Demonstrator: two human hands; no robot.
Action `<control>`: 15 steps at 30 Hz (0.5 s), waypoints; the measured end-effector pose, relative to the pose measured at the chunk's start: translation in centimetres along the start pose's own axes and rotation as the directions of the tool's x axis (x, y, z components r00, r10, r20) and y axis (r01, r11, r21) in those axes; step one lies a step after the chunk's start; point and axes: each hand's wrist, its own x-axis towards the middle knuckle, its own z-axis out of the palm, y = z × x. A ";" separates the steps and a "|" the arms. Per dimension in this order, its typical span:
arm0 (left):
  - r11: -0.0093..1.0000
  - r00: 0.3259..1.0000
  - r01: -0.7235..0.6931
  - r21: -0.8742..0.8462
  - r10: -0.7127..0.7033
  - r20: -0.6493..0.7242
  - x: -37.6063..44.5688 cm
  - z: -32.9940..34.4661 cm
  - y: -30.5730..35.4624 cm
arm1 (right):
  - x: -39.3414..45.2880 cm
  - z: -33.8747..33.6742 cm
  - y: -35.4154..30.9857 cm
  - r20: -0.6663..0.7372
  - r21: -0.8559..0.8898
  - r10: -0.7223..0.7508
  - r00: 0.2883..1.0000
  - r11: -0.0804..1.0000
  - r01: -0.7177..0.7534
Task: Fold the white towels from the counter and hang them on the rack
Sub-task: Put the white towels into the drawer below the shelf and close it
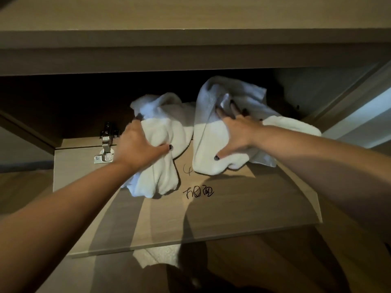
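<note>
At the mouth of a dark cabinet opening, over a dropped-down wooden door panel (243, 210), we see two hands and two white towels. Furthest left sits one metal hinge (106, 144), fixed where the panel meets the cabinet floor.

Just right of the hinge, the left hand (137, 144) clamps a bunched section of the left towel (160, 132), with the thumb curled over the front of the cloth and the fingers wrapped round its far side. This towel is crumpled; its long axis runs from deep in the cabinet toward us, and its near end hangs loosely onto the panel, pointing down toward the bottom edge of the view.

Between the two towels, on the bare panel, we count one group of black handwritten marks (198, 192) and a smaller scribble above it.

To the right, the right towel (213, 144) lies rumpled, partly inside the cabinet and partly on the panel. Its long axis also runs front to back, with a side fold spreading off to the right. The right hand (234, 132) lies spread on top of it, fingers splayed and pressing the cloth, thumb stretched toward the near edge. The two towels lie just beside each other; we cannot tell whether they touch.
</note>
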 end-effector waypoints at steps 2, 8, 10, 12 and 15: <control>0.995 0.998 0.016 -0.097 -0.022 -0.064 -0.5 -0.1 -0.3 | 0.4 0.9 0.2 -0.072 -0.025 -0.018 0.997 1.000 0.016; 0.688 0.886 0.319 -0.652 -0.460 -0.051 -2.1 -1.4 -1.9 | -1.8 -1.3 2.1 -0.245 -0.049 -0.107 0.964 0.994 0.097; 0.500 0.843 0.329 -0.801 -0.538 0.010 -2.6 -2.2 -1.8 | -4.1 -3.0 2.4 -0.221 -0.081 -0.196 0.955 0.980 0.182; 0.393 0.834 0.286 -0.874 -0.552 0.025 -2.8 -3.0 -1.3 | -6.7 -4.8 2.0 -0.117 -0.181 -0.314 0.942 0.940 0.291; 0.355 0.846 0.240 -0.903 -0.533 0.015 -2.6 -3.7 0.2 | -9.7 -5.6 0.0 -0.123 -0.380 -0.540 0.833 0.800 0.463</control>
